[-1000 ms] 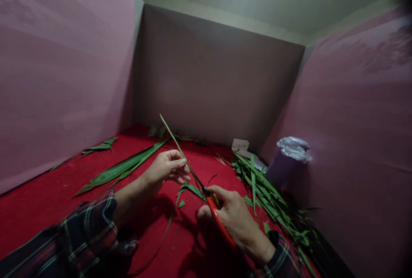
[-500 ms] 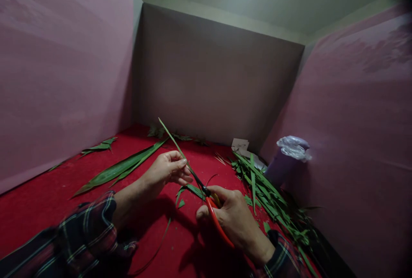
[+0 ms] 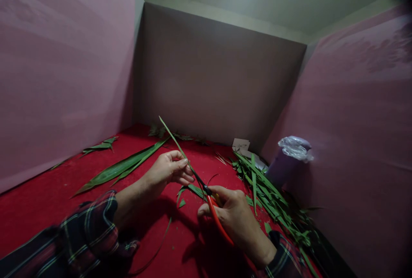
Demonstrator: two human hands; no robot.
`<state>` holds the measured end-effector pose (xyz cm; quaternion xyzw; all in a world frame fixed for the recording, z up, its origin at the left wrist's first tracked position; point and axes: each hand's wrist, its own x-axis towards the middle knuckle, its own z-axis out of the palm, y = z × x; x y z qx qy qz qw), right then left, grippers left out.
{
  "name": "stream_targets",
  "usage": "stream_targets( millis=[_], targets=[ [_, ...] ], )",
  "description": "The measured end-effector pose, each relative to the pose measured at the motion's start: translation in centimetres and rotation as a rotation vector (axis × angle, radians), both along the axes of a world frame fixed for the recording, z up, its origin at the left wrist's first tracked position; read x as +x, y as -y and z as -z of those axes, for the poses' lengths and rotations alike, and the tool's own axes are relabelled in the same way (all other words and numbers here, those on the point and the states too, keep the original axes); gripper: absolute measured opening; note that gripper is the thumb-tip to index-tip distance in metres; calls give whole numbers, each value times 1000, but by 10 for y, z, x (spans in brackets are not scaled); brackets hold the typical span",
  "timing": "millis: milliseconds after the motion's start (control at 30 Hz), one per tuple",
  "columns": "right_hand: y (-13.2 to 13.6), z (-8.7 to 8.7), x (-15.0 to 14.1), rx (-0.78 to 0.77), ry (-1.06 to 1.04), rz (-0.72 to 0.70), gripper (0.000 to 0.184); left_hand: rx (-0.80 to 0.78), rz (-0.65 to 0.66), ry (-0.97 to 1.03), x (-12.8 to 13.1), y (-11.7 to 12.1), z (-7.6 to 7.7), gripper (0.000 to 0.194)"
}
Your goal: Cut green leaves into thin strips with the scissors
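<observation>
My left hand (image 3: 172,168) pinches a narrow green leaf strip (image 3: 173,137) between thumb and fingers, its tip slanting up to the left. Orange-handled scissors (image 3: 220,224) are in my right hand (image 3: 236,220), with fingers wrapped round the handles. Their dark blades point up and left along the strip, close to my left fingertips. From here I cannot tell whether the blades are parted. Under the hands, small green leaf scraps (image 3: 194,191) lie on the red cloth (image 3: 180,243), and a thin dark strand curls at the bottom.
Long broad leaves (image 3: 124,164) rest on the left. A heap of cut leaves (image 3: 273,198) spreads along the right side. Behind it stand a purple bin (image 3: 283,165) with a clear plastic liner and a white card (image 3: 240,144). Pink panels enclose both sides.
Almost nothing differs. The whole view has shifted very slightly, and both hands keep their hold on the leaf strip and the scissors.
</observation>
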<state>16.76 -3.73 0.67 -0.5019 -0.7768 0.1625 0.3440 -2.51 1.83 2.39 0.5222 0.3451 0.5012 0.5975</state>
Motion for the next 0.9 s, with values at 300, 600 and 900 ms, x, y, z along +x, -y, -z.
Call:
stream_targets(
  millis=[300, 600, 900],
  targets=[
    [4, -4, -3, 15, 30, 15, 22, -6, -10, 8, 1, 2, -2, 23],
    [4, -3, -1, 22, 45, 23, 25, 10, -8, 26, 0, 1, -1, 24],
    [3, -5, -3, 38, 64, 23, 25, 6, -15, 47, 1, 2, -1, 24]
  ],
)
